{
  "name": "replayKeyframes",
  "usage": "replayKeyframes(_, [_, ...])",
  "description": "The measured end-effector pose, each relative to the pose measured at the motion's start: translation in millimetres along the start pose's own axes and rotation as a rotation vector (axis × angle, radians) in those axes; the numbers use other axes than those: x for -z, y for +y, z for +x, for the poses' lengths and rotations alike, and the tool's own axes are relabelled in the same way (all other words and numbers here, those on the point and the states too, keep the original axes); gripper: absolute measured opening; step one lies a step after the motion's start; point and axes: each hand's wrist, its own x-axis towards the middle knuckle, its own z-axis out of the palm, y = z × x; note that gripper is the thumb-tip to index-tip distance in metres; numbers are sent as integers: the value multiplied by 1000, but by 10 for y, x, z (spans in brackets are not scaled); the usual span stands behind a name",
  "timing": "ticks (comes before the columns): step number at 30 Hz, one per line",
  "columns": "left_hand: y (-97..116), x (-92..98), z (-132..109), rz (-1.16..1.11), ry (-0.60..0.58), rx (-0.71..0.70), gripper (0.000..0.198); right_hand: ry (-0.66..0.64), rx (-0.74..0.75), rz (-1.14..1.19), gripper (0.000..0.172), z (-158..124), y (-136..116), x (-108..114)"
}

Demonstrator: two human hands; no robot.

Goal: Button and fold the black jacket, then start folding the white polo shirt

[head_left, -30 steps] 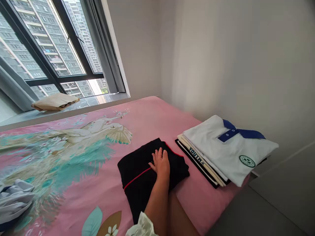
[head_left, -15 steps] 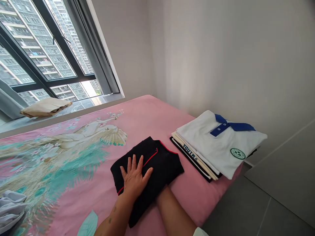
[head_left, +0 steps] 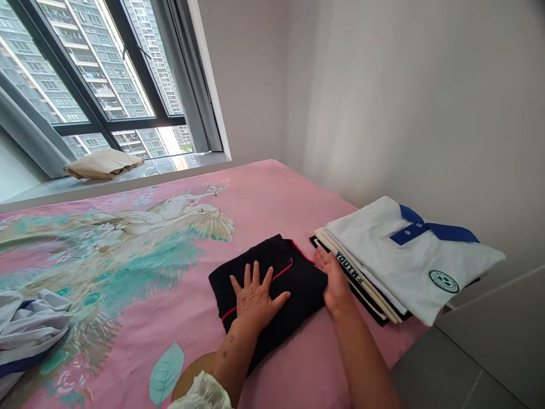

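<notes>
A folded black shirt [head_left: 293, 301] with red piping lies on the pink bed. Flat on top of it rests my left hand [head_left: 259, 296], its fingers spread. My right hand [head_left: 336, 281] stands at the shirt's right edge, fingers stretched forward, in the gap beside a stack of folded clothes. On top of that stack is a white polo shirt [head_left: 395, 250] with a blue collar and a round green badge. Below it shows a cream garment [head_left: 349, 271] lettered "YOUTH", among black and white layers.
The pink bedsheet [head_left: 272, 193] carries a printed bird pattern. Crumpled white and navy clothing [head_left: 32, 335] lies at the left edge. A beige bag [head_left: 104, 165] sits on the window sill. The bed's edge drops to a grey tiled floor [head_left: 460, 363] on the right.
My right hand has come out from beneath the black shirt's near side and moved to its right edge. My left hand stays flat on the shirt. The view has shifted left.
</notes>
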Motion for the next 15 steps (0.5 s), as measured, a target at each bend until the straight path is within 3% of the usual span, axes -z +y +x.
replayKeyframes(2, [26,11,19,-15,-13,8,82,-37,62,54,59,-61,-253,36])
replayKeyframes(4, [41,50,38,-39,-37,22,79,-192,208,-1,53,-137,-512,-59])
replayKeyframes(6, [17,109,39,-85,-75,20,75,-383,309,-198,48,-190,-631,-274])
replayKeyframes(8, [-72,167,4,-160,-87,-17,65,-514,266,-413,47,-202,-545,-532])
replayKeyframes(10, [-230,205,-86,-298,40,13,53,-590,190,-555,50,-184,-319,-745])
replayKeyframes(13, [-532,216,-299,-767,323,374,46,-606,209,-627,54,-157,2,-885])
replayKeyframes(15, [-712,225,-436,-1132,320,617,43,-606,220,-643,55,-155,88,-890])
